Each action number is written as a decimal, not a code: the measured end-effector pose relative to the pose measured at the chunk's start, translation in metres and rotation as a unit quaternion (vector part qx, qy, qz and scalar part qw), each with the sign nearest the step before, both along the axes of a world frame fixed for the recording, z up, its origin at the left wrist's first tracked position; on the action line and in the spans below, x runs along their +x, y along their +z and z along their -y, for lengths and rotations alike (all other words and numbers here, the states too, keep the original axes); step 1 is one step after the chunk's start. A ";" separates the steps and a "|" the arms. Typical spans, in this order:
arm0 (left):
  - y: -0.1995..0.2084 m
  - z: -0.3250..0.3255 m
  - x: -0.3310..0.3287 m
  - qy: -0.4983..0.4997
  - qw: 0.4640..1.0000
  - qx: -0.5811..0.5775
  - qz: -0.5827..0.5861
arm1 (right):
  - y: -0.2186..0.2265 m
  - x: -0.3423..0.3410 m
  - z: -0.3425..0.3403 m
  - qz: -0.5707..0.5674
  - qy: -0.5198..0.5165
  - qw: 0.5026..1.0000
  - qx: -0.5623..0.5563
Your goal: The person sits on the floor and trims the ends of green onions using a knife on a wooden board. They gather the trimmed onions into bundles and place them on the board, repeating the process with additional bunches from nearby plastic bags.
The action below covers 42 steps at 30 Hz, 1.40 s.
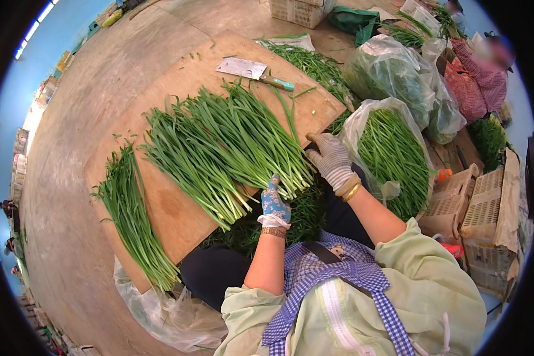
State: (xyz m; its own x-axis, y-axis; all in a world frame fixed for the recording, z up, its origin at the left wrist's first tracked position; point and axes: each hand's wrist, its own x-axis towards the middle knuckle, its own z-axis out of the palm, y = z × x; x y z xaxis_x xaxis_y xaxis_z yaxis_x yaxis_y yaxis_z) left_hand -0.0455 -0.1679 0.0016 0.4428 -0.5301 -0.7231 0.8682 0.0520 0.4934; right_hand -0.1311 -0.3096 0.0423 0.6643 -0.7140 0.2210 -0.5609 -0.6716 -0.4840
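Green chives (219,148) with pale stalk ends lie in a broad pile on a wooden board (175,228), ends toward me. At those ends is my left hand (275,204), in a blue flowered glove; its thumb points up and its other fingers are mostly hidden. My right hand (332,159), in a grey knit glove, is at the pile's right edge, fingers bent and apart, tips close to the stalks. A separate chive bunch (133,219) lies along the board's left side. Beyond the pile rests a cleaver (249,69) with a green-ended handle.
Loose greens (307,216) lie below the board's near edge. To the right stand an open plastic bag (394,151) of green stalks, a fuller bag (391,74) and plastic crates (483,207). Another person (483,77) is at the far right. Crumpled plastic (172,320) lies near left.
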 end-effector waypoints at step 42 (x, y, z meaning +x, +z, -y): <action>-0.019 0.005 0.010 -0.006 0.990 -0.100 -0.094 | -0.031 0.016 -0.035 0.089 0.002 0.942 0.323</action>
